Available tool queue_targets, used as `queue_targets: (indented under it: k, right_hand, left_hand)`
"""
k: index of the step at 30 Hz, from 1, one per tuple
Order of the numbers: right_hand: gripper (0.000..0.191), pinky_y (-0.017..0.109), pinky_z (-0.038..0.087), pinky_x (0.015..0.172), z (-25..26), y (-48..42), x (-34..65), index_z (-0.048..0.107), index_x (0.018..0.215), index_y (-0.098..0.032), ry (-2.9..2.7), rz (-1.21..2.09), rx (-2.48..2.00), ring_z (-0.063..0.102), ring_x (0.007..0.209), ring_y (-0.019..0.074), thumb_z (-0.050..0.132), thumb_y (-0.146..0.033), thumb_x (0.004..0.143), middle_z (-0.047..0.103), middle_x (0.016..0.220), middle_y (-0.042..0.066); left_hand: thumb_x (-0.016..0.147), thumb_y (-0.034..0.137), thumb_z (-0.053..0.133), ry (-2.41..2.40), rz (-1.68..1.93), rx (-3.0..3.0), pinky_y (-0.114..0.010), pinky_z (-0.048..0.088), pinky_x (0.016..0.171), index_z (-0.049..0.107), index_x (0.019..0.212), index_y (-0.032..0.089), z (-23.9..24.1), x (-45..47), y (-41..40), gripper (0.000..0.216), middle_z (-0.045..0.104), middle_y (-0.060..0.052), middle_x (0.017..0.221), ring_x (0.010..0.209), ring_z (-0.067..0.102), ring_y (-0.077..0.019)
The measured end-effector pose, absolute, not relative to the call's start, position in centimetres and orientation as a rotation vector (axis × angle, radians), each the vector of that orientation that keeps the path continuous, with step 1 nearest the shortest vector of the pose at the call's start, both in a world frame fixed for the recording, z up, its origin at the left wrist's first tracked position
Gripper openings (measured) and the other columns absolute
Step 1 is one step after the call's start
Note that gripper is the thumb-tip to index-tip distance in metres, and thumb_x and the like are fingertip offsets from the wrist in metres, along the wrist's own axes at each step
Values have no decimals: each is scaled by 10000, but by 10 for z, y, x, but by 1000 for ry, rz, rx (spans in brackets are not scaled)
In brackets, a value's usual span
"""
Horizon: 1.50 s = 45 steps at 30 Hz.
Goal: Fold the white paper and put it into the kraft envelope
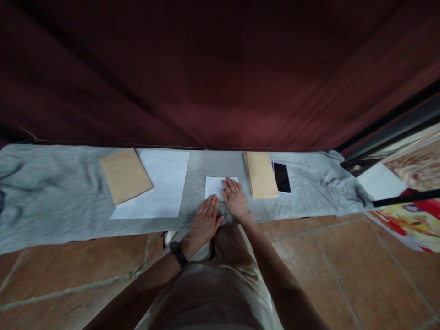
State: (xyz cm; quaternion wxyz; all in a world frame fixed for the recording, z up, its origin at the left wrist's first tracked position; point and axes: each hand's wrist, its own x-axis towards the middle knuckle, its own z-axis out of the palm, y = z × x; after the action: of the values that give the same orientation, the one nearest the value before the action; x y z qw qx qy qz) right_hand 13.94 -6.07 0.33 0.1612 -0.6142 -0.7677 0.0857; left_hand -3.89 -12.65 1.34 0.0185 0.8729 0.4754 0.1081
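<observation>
A small white sheet of paper [213, 185], perhaps folded, lies flat on the grey cloth in front of me. Across its right part rests my right hand [235, 198], fingers stretched out and pressing down. My left hand [205, 218] lies flat at the paper's lower left edge, its fingertips touching it. To the left, larger white paper [165, 192] is spread on the cloth, partly under a brown envelope [125, 176]. Right of my hands sits a small stack of brown envelopes [263, 175].
The grey cloth [319, 183] covers a long narrow surface. A phone [282, 177] lies beside the envelope stack. Behind hangs a dark red curtain [220, 91]. At the far right are a dark metal frame [405, 198] and a colourful printed package [412, 222]. Brown floor tiles show below.
</observation>
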Motion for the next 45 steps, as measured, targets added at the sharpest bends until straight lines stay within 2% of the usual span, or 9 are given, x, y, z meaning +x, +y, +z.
queue_targets:
  k: [7,11,17,23,30,38,45]
  right_hand:
    - [526,481,289,1264,-5,-61,146,426,1571,-137,-2129,183,-1775,339,1545,250,373,-354,1095,394,1642,136]
    - [528,480,277,1266,-6,-61,145,432,1567,-126,-2143,173,-1774,343,1542,265,378,-348,1091,376,1651,138]
    - [523,475,270,1266,-6,-61,145,448,1556,-120,-2138,164,-1773,355,1535,262,377,-345,1090,400,1640,140]
    - [526,498,283,1255,-6,-62,145,452,1554,-115,-2133,156,-1757,361,1531,275,382,-343,1085,412,1629,158]
    - [527,481,273,1260,-1,-63,145,436,1563,-123,-2149,163,-1778,328,1547,256,382,-338,1085,411,1633,152]
    - [533,496,277,1253,-6,-70,143,417,1572,-123,-2068,113,-1797,349,1535,261,315,-316,1087,415,1633,147]
    - [557,524,309,1232,-9,-85,145,399,1579,-91,-1963,80,-1871,352,1529,289,264,-315,1086,419,1622,186]
  left_hand:
    - [1057,372,338,1540,396,2637,-502,272,1282,350,1559,-20,19,-32,-111,637,365,-245,1630,1566,264,-303]
    - [1054,327,328,1543,385,2622,-494,231,1296,372,1545,-32,17,-20,-83,610,348,-237,1643,1576,233,-298]
    - [1053,275,339,1540,402,2606,-542,194,1292,390,1574,91,10,-19,-54,555,304,-177,1678,1581,223,-285]
    - [1049,305,377,1596,368,2593,-574,198,1274,379,1584,128,15,-23,-52,564,298,-193,1677,1572,250,-313]
    - [1015,459,478,1652,333,2542,-609,150,1273,399,1575,134,18,-32,-48,653,286,-215,1675,1567,255,-355]
    - [1012,460,475,1666,330,2536,-601,132,1276,373,1571,69,16,-34,-49,690,277,-256,1667,1567,251,-360]
    - [1011,462,476,1649,356,2527,-632,117,1270,354,1574,82,7,-32,-46,690,273,-247,1670,1577,221,-353]
